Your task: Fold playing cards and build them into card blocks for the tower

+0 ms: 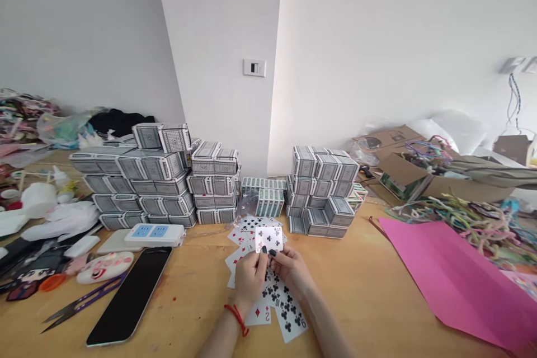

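Note:
A playing card (269,239), the five of clubs, is held face up at the table's middle. My left hand (250,278) pinches its lower left edge between thumb and fingers. At its lower right edge, the fingers of my right hand (292,269) are closed on it too. Whether more cards lie behind it is hidden. Loose playing cards are spread face up under and around both hands, among them a two of diamonds (259,315) and a nine of clubs (291,321). More cards (255,222) lie behind the held one.
Stacked card packs (159,168) stand at the back left, with another stack (323,179) back right. Green-white packs (269,202) sit between. Left are a phone (131,296), thread snips (84,302) and a power strip (156,234). Right are pink paper (457,274), yarn (461,224) and a cardboard box (453,182).

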Motion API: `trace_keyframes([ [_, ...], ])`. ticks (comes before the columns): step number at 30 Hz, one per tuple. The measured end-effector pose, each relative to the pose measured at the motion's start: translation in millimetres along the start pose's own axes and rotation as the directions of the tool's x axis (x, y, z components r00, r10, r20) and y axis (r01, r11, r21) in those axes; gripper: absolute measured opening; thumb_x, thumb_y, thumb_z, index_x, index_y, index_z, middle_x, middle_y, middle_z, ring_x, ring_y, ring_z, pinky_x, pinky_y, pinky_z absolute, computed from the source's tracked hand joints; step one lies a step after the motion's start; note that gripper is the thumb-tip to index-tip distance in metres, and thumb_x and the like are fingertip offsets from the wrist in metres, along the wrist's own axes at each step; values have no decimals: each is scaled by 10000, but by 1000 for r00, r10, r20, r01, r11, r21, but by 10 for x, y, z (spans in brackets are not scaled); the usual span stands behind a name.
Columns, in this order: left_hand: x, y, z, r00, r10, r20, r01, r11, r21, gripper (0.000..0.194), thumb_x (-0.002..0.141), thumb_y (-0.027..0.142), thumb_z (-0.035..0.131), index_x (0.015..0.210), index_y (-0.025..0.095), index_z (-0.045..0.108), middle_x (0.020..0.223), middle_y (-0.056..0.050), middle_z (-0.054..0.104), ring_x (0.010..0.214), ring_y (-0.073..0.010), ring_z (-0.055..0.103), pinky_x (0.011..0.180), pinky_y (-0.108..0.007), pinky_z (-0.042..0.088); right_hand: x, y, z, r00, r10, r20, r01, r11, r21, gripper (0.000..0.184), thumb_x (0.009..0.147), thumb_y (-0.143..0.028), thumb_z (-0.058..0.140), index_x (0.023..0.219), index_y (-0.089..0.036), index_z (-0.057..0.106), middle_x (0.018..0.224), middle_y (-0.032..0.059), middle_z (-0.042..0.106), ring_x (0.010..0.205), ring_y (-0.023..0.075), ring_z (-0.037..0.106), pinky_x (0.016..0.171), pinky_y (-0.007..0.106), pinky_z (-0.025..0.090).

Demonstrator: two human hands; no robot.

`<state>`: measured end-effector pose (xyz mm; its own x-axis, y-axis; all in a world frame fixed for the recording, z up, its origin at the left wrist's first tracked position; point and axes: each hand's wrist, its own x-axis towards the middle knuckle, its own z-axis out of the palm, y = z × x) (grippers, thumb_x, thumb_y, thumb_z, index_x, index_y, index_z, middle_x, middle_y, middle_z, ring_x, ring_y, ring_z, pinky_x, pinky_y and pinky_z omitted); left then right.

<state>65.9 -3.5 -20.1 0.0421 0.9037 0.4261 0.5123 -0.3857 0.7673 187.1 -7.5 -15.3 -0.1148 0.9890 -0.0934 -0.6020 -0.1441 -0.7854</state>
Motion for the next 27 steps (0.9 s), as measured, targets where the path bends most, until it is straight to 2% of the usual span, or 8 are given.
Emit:
trace_keyframes([
  [4, 2, -1, 21, 997, -5, 82, 5, 1000, -4, 409, 848, 335, 335, 478, 193, 432, 437, 6, 489, 462, -116, 465, 482, -225, 327, 19, 22, -17, 998, -48, -49, 48, 999, 4, 256, 601, -315, 752, 752, -151, 627, 671, 21, 622, 576, 124, 544, 591, 260, 435],
  [8, -9, 32, 13, 980, -27, 196, 24, 1000, 19, 423, 858, 360, 337, 496, 188, 473, 442, -1, 507, 463, -127, 485, 489, -230, 338, 56, 53, -62, 983, -110, -149, 99, 992, -76, 272, 621, -392, 713, 655, -177, 550, 584, -6, 570, 525, 128, 521, 559, 271, 433],
  [10, -7, 53, -10, 977, -60, 205, 61, 998, 1, 425, 863, 380, 334, 524, 186, 503, 453, 0, 517, 469, -134, 499, 490, -233, 346, 70, 57, -84, 973, -142, -184, 121, 985, -121, 284, 630, -407, 696, 630, -187, 515, 556, -17, 546, 516, 126, 514, 554, 267, 430],
  [13, 21, 68, -56, 982, -131, 134, 144, 985, -96, 362, 860, 407, 348, 710, 178, 584, 523, 7, 569, 486, -144, 527, 499, -240, 383, 69, 47, -88, 966, -173, -192, 139, 975, -175, 261, 636, -388, 684, 634, -193, 510, 539, -33, 525, 508, 116, 501, 547, 249, 420],
  [15, 50, 61, -80, 983, -168, 68, 177, 969, -173, 312, 835, 404, 408, 940, 173, 591, 670, -12, 645, 556, -158, 574, 534, -254, 429, 54, 37, -63, 967, -181, -180, 139, 965, -222, 240, 630, -372, 687, 646, -188, 534, 528, -38, 520, 494, 113, 488, 523, 240, 408],
  [17, 74, 41, -90, 984, -180, -6, 176, 964, -201, 349, 796, 381, 480, 1064, 175, 567, 843, -51, 679, 689, -184, 616, 604, -278, 469, 34, 28, -29, 970, -185, -157, 135, 950, -281, 228, 617, -357, 698, 640, -179, 558, 516, -36, 523, 482, 115, 481, 506, 240, 402],
  [22, 90, -27, -66, 984, -167, -68, 153, 974, -167, 278, 792, 351, 481, 930, 164, 634, 875, -78, 690, 780, -209, 629, 684, -315, 496, 9, 15, 0, 973, -198, -115, 136, 905, -403, 219, 629, -363, 672, 619, -180, 551, 500, -42, 521, 462, 118, 481, 472, 232, 388],
  [27, 100, -73, -48, 974, -148, -173, 117, 977, -179, 280, 778, 333, 490, 935, 166, 651, 948, -98, 689, 878, -228, 630, 771, -356, 505, 37, 47, -55, 975, -218, -39, 167, 841, -515, 219, 659, -371, 629, 614, -182, 527, 500, -37, 511, 476, 118, 478, 493, 235, 389],
])
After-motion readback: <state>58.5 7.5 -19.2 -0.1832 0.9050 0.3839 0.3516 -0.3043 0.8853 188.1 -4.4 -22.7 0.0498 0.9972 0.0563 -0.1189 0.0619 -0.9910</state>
